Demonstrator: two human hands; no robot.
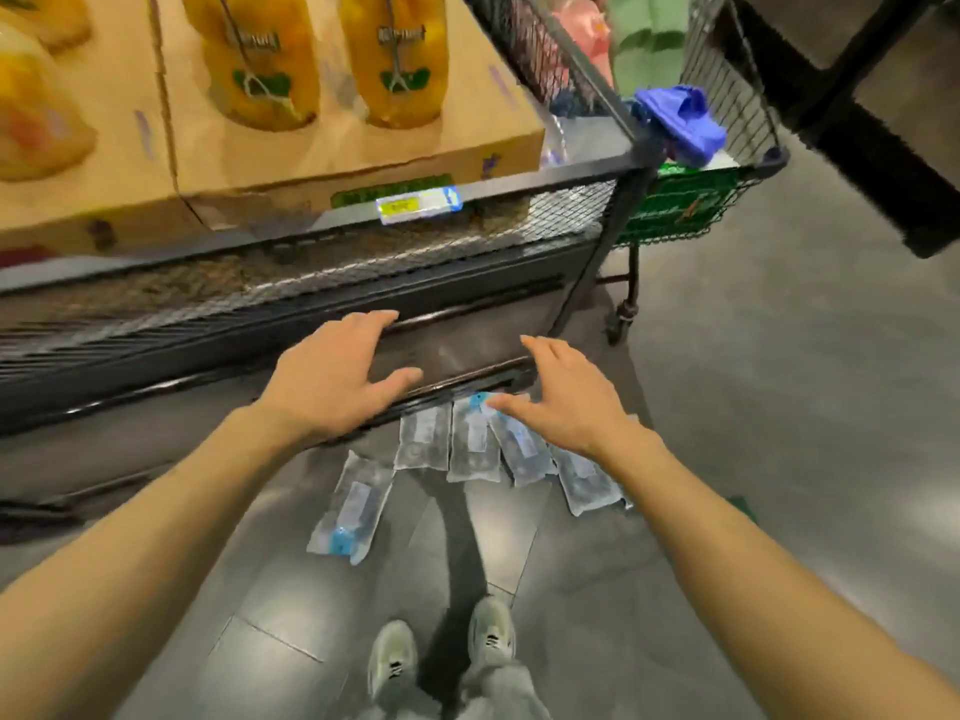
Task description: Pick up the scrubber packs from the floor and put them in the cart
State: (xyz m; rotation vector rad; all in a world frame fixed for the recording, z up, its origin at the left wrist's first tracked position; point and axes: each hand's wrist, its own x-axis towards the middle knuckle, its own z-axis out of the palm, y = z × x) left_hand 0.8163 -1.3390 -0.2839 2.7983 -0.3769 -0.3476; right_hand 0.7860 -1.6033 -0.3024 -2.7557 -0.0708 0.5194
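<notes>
My pale grey sneakers stand on the grey tiled floor, and both my bare arms reach forward and down. My left hand and my right hand are apart, fingers spread and relaxed, holding nothing.

Beyond my feet, five flat clear plastic scrubber packs with white labels lie on the tiles. The nearest pack sits alone to the left, long axis running away from me, its blue end toward me. The other four lie fanned side by side against the base of the dark metal shelf, long axes also pointing away, one blue end at the far side. My right hand hangs over these and looks nearer to them; the left is over the shelf base.

The wire-mesh shopping cart stands farther off, front right.
</notes>
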